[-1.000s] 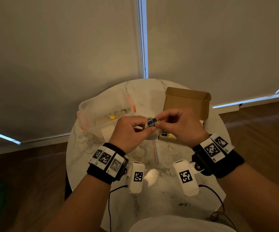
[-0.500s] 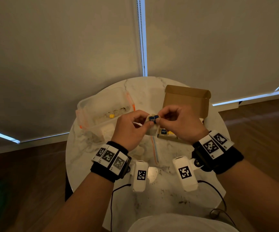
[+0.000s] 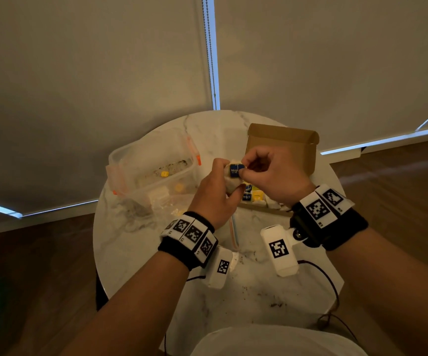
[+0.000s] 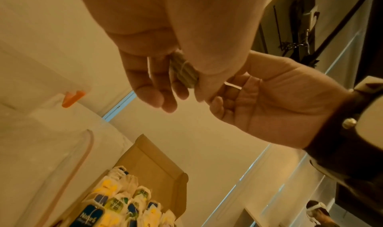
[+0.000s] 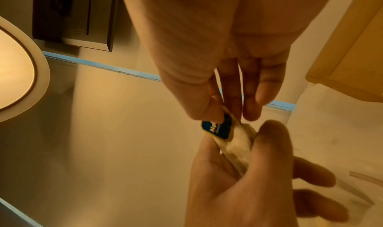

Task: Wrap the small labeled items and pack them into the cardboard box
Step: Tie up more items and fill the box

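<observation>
Round marble worktop (image 3: 156,265); one clear plastic tub (image 3: 153,165) far left, one open cardboard box (image 3: 282,145) far right, roughly a dozen wrapped, tagged bags already inside, exact count unclear. Above and just left of the box, held off the worktop: one small tea bag (image 5: 238,142), long axis running between the two hands. Left hand (image 3: 215,194) curled round its pale body from the left. Right hand (image 3: 272,173), thumb and fingers (image 5: 209,106) pinching its blue label (image 3: 235,170). Box straight below, right hand nearer.
</observation>
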`<state>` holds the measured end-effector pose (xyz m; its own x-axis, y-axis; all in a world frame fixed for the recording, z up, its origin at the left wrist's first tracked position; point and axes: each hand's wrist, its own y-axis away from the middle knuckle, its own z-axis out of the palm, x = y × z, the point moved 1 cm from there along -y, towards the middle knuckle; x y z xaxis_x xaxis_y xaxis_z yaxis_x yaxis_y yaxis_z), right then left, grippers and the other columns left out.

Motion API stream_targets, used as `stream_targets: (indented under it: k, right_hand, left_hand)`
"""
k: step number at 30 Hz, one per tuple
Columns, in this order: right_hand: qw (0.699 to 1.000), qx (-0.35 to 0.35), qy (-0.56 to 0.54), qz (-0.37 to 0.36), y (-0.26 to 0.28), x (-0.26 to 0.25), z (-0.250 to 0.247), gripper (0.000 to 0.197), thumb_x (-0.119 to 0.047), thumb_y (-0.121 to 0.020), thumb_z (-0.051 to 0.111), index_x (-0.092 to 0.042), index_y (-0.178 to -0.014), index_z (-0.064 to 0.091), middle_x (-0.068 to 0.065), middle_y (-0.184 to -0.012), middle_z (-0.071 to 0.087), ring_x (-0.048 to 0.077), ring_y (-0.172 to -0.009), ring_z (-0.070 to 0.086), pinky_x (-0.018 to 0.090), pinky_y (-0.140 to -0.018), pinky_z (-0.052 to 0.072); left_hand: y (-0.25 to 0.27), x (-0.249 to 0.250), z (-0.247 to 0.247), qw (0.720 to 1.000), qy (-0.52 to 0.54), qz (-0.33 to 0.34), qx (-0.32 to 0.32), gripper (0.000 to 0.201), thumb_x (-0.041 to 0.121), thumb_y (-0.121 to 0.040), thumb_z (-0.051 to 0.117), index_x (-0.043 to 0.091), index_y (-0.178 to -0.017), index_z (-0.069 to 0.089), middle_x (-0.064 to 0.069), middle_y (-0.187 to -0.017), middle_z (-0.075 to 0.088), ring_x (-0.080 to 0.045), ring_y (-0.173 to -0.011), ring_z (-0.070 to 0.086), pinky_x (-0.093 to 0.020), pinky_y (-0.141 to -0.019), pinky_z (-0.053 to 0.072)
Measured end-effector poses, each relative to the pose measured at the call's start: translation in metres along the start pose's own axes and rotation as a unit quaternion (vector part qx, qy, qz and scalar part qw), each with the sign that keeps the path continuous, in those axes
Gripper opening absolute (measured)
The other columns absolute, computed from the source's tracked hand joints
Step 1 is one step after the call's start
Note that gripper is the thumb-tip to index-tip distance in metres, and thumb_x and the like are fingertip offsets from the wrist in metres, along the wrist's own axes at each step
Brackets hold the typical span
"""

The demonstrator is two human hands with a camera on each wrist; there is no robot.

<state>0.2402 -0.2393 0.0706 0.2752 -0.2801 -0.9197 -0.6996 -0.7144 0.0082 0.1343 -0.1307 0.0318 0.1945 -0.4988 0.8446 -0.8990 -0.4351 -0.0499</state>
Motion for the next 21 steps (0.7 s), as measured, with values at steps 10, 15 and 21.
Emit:
stream_targets:
  k: [10,15,21]
  right_hand:
    - [0.974,0.083,0.133,0.166,-0.043,0.105,-0.061,0.013,-0.005,-0.080,0.073,-0.014,-0.083,0.064,0.007,-0.078,0.069,0.015,-0.064,0.067,0.025,-0.058,0.055]
    - [0.958,-0.013,0.146,0.248,-0.049,0.151,-0.047,0.014,-0.004,-0.081,0.073,-0.014,-0.082,0.063,0.013,-0.084,0.072,0.021,-0.071,0.071,0.036,-0.071,0.060]
    - [0.953,-0.044,0.156,0.257,-0.061,0.171,-0.026,0.016,-0.004,-0.083,0.071,-0.016,-0.081,0.061,0.011,-0.085,0.072,0.023,-0.073,0.072,0.038,-0.073,0.061]
  left_hand:
    - [0.012,-0.041,-0.011,0.994,0.009,-0.107,-0.015,0.015,0.019,-0.088,0.071,0.031,-0.089,0.062,0.011,-0.088,0.064,0.002,-0.069,0.059,-0.010,-0.063,0.046]
    - [0.016,-0.048,-0.008,0.993,0.009,-0.116,-0.028,0.019,0.015,-0.088,0.070,0.032,-0.082,0.063,0.012,-0.081,0.064,0.004,-0.069,0.058,-0.008,-0.064,0.047]
    - [0.013,-0.047,-0.007,0.994,0.011,-0.106,-0.032,0.019,0.010,-0.088,0.070,0.028,-0.084,0.065,0.013,-0.081,0.064,0.004,-0.071,0.058,-0.008,-0.065,0.047]
